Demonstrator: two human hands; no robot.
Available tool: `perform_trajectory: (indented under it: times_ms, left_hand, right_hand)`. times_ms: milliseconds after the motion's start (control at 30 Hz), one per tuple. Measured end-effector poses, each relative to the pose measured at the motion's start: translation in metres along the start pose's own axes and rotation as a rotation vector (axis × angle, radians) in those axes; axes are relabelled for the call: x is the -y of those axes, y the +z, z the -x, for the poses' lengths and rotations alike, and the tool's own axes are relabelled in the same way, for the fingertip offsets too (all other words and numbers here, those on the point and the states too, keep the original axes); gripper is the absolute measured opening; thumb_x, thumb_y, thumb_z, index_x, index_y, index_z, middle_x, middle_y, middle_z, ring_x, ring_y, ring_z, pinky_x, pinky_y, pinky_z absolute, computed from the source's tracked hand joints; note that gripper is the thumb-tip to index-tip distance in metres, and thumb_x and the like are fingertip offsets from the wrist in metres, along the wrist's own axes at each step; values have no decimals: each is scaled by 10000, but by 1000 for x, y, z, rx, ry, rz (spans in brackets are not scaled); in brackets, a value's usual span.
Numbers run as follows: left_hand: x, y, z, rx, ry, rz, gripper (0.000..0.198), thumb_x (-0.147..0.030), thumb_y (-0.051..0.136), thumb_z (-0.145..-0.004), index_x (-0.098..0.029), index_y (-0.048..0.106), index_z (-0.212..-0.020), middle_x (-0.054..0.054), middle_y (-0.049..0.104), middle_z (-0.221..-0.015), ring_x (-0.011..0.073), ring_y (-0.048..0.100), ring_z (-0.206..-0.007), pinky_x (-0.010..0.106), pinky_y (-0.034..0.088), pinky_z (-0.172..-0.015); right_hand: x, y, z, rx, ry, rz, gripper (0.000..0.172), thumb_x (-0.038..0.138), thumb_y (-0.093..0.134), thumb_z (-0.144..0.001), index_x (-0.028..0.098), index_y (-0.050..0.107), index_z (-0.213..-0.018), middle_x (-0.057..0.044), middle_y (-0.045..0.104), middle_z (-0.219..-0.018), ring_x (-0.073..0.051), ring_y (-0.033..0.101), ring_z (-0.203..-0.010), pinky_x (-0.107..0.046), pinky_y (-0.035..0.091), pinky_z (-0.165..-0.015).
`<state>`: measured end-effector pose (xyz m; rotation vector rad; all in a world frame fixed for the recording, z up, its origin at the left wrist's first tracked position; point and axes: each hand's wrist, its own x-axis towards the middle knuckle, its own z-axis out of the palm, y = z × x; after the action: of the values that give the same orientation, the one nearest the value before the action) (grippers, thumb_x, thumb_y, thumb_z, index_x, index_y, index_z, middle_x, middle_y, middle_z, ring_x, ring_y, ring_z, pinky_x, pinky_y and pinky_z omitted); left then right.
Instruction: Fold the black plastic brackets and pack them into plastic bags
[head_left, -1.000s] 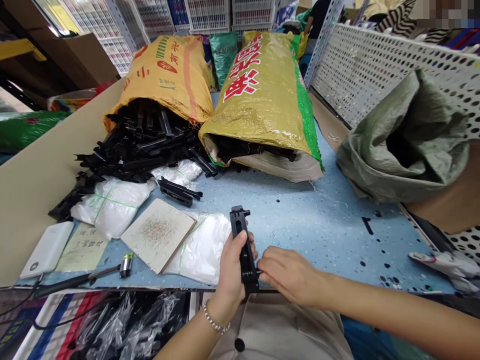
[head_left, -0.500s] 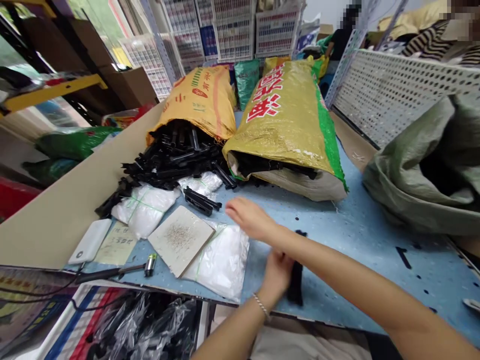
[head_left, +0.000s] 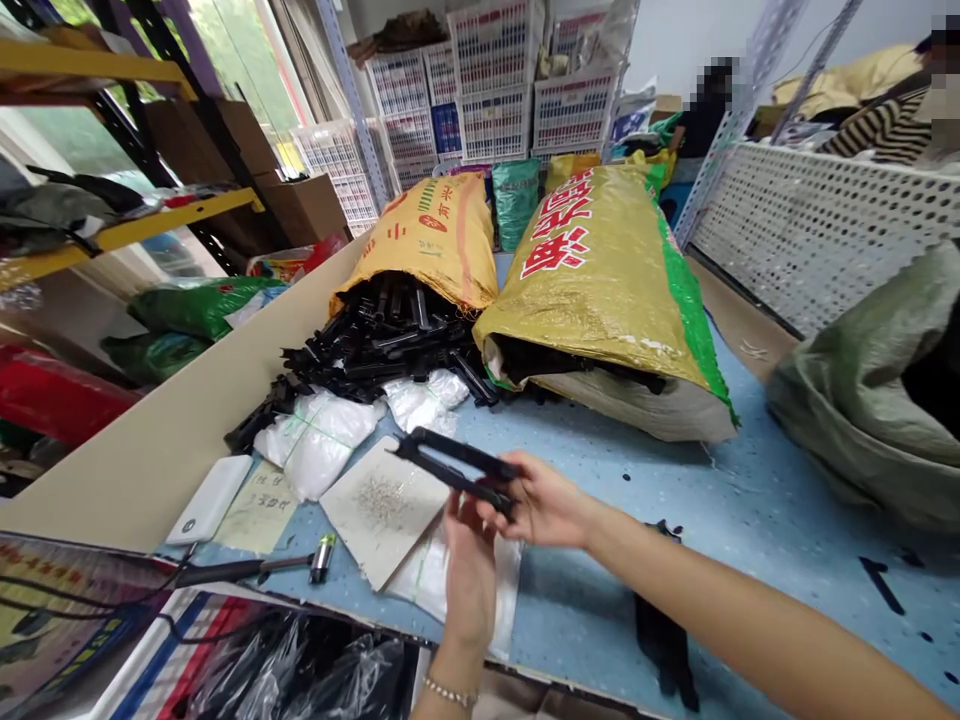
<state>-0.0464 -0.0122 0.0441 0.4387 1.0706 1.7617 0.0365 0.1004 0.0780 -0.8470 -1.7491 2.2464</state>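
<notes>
A black two-pronged plastic part [head_left: 450, 464] is held up over the square tile [head_left: 382, 510], its prongs pointing left. My right hand [head_left: 544, 500] is closed around its right end. From below, my left hand [head_left: 471, 565], with a beaded bracelet at the wrist, has its fingers against the same end; my fingers partly hide that end. Beneath my right forearm lies another black piece [head_left: 664, 630] on the blue table [head_left: 577, 590]. White plastic bags in a bundle [head_left: 420, 590] lie partly under the tile, behind my left hand.
Black parts [head_left: 375, 335] spill from an orange sack [head_left: 427, 240]; a yellow-green sack [head_left: 600, 290] stands beside it. At left are a white power bank [head_left: 210, 500], a paper note [head_left: 259, 510] and a hammer-like tool [head_left: 255, 567]. A grey-green sack [head_left: 847, 400] sits at right.
The two-pronged part has been lifted off the table into my right hand. My left hand has left the black piece on the right and moved left to the lifted part. The view has shifted.
</notes>
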Motion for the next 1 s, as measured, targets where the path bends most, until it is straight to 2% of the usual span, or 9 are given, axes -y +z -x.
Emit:
perform_trajectory:
  times_ms: [67, 133, 267, 367, 467, 600, 700, 833, 1000]
  left_hand:
    - [-18, 8, 0, 50, -12, 105, 602, -662, 486, -826, -292, 476, -1300, 78, 607, -1209, 242, 593, -1094, 374, 494, -903]
    - [-28, 18, 4, 121, -68, 96, 624, -603, 533, -831, -272, 434, -1350, 83, 639, -1128, 254, 625, -1033, 377, 516, -857]
    - [-25, 28, 17, 181, -156, -125, 642, -550, 547, -850, -215, 403, -1379, 84, 676, -969, 248, 662, -911, 376, 546, -785]
    - [-13, 30, 29, 233, -156, -386, 619, -553, 547, -850, -200, 450, -1349, 113, 668, -1065, 275, 636, -1026, 392, 530, -864]
    - [-3, 34, 36, 273, -50, -611, 588, -508, 482, -901, -207, 389, -1397, 135, 532, -1344, 293, 473, -1279, 422, 413, -1042]
    - [-1, 40, 32, 361, 106, -787, 611, -458, 449, -928, -197, 266, -1450, 135, 353, -1495, 261, 321, -1390, 436, 256, -1145]
    - [-6, 40, 19, 316, 79, -744, 549, -486, 429, -928, -198, 358, -1391, 129, 474, -1391, 257, 414, -1324, 431, 327, -1101]
    - [-10, 42, 7, 199, -57, -647, 514, -543, 444, -902, -211, 460, -1294, 100, 612, -1181, 265, 542, -1177, 408, 470, -946]
    - [-2, 47, 13, 195, -35, -648, 478, -509, 469, -905, -217, 480, -1283, 86, 593, -1201, 244, 505, -1204, 383, 399, -1020]
  right_hand:
    - [-18, 5, 35, 149, 158, -286, 597, 527, 177, -916, 128, 621, -902, -113, 670, -827, -159, 621, -664, -281, 498, -616]
    - [-30, 9, 65, 84, 201, -324, 516, 506, 252, -908, 138, 612, -873, -98, 662, -815, -164, 621, -672, -303, 509, -651]
    - [-28, -2, 101, -439, -199, 326, 325, 427, 369, -954, 188, 575, -1030, -89, 651, -976, -199, 599, -882, -363, 481, -806]
    - [-19, -18, 108, -624, -518, 916, 306, 429, 417, -955, 184, 557, -1074, -123, 620, -1024, -232, 557, -925, -394, 452, -811]
    - [-21, -28, 104, -615, -661, 1154, 352, 460, 364, -969, 177, 559, -896, -99, 598, -832, -219, 539, -782, -359, 442, -700]
    - [-35, -22, 106, -520, -427, 851, 389, 398, 222, -1017, 206, 476, -794, -10, 544, -694, -141, 523, -628, -263, 423, -595]
    - [-46, -10, 120, -480, -371, 846, 371, 400, 238, -1017, 208, 476, -807, 0, 553, -701, -134, 516, -623, -260, 408, -600]
    - [-66, 9, 136, -467, -553, 1243, 382, 496, 350, -970, 168, 540, -923, -64, 596, -795, -190, 512, -697, -319, 378, -635]
    - [-76, 14, 135, -453, -590, 1360, 290, 271, 332, -997, 183, 534, -808, -30, 570, -693, -170, 480, -627, -307, 349, -589]
